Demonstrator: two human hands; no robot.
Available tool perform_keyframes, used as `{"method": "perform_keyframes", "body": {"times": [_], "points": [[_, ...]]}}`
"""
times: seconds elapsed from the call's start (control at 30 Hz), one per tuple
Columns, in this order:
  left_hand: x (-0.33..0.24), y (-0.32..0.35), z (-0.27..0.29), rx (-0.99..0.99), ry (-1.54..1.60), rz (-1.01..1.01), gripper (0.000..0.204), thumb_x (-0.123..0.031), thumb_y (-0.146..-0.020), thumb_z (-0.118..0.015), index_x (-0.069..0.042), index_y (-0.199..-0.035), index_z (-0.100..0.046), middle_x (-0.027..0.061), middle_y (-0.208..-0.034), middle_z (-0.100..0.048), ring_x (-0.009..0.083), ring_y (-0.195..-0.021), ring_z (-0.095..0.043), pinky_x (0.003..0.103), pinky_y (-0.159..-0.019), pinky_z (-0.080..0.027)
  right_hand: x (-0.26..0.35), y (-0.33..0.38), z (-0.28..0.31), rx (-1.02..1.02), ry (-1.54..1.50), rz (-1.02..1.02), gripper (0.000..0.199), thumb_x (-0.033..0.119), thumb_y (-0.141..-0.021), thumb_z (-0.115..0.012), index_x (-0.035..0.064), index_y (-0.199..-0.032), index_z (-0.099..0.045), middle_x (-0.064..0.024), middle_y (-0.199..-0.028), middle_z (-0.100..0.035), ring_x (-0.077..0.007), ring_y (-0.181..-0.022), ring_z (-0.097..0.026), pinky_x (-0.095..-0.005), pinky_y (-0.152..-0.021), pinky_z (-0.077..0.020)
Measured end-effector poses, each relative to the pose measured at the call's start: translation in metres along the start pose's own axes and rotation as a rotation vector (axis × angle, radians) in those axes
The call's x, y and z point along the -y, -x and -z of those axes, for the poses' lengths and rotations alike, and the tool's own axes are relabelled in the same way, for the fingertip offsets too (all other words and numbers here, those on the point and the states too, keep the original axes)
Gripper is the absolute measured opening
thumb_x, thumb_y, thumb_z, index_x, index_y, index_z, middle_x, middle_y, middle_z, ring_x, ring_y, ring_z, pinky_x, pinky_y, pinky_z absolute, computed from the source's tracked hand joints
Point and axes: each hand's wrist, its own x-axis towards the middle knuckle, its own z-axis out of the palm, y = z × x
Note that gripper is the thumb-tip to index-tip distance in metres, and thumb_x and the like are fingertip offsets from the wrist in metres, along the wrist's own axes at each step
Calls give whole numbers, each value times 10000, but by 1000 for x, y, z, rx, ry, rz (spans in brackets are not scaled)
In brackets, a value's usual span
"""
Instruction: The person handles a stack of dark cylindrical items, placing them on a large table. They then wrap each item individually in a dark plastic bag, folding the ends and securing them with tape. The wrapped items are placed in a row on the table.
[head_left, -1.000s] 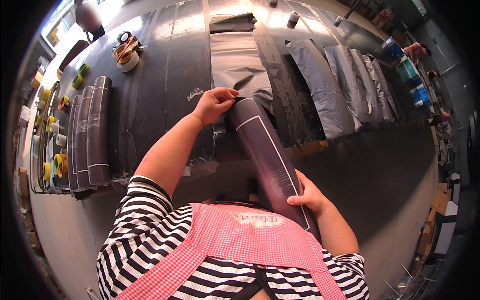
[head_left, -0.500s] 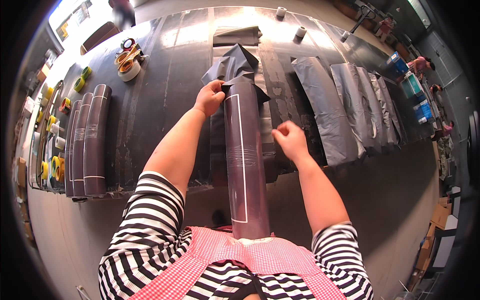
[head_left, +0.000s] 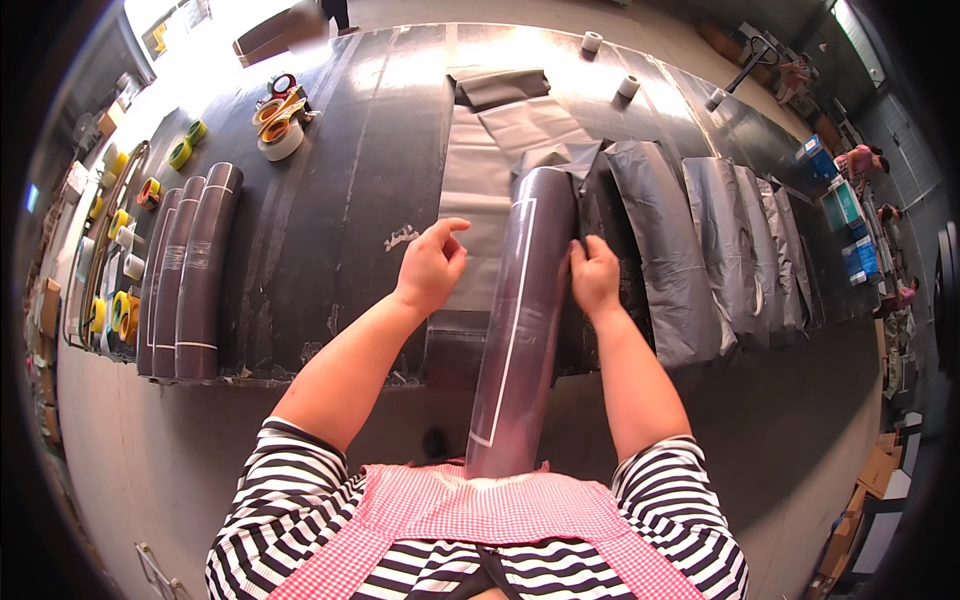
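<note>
A dark purple film-wrapped roll (head_left: 520, 330) with a white outline leans from my apron up onto the table, its far end tilted to the right. Over that far end sits a crumpled grey plastic bag (head_left: 560, 157), its dark edge hanging down the right side. My right hand (head_left: 597, 275) is closed at the roll's right side, pinching what looks like that edge; the fingertips are partly hidden. Left of the roll, my left hand (head_left: 432, 266) hovers with nothing in it, fingers loosely bent and apart. Flat grey bags (head_left: 475, 150) lie beneath, on the table.
Several grey-bagged rolls (head_left: 670, 260) lie on the right. Several purple rolls (head_left: 207, 270) lie at the left, near a rack of tapes (head_left: 120, 245). Tape rolls (head_left: 282, 138) sit farther back on the dark table (head_left: 340, 200). Co-workers (head_left: 862, 160) are at far right.
The roll's far end has swung right, with the bag on it. My left hand has let go of the bag and drawn back; my right hand has closed at the roll's right side.
</note>
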Motion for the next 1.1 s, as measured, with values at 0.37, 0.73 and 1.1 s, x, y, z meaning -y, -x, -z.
{"method": "perform_keyframes", "body": {"times": [0.37,0.73,1.1], "points": [[7,-117,-95,29,486,471,433,-251,-1002,-603,-17,-1364,-565,153,-1288,-639,207,-1159,-601,339,-985,-467,-20,-62,-8,208,-499,-395,379,157,-877,-689,0,-1211,-603,-94,-1074,-666,-187,-977,-604,-325,-890,-480],[22,-104,-86,-190,88,-135,111,-31,-861,-640,-27,-956,-697,129,-896,-697,258,-826,-671,339,-763,-525,-18,-32,-22,161,-356,-138,443,158,-997,-490,-20,-1403,-502,-259,-1244,-638,-368,-1228,-583,-361,-1044,-429],[-42,127,30,486,150,-153,105,79,-803,-669,-13,-851,-656,105,-811,-624,239,-770,-634,325,-722,-518,6,199,54,1126,-189,-60,303,109,-840,-647,-14,-1111,-590,-233,-931,-712,-375,-874,-706,-451,-776,-538]]}}
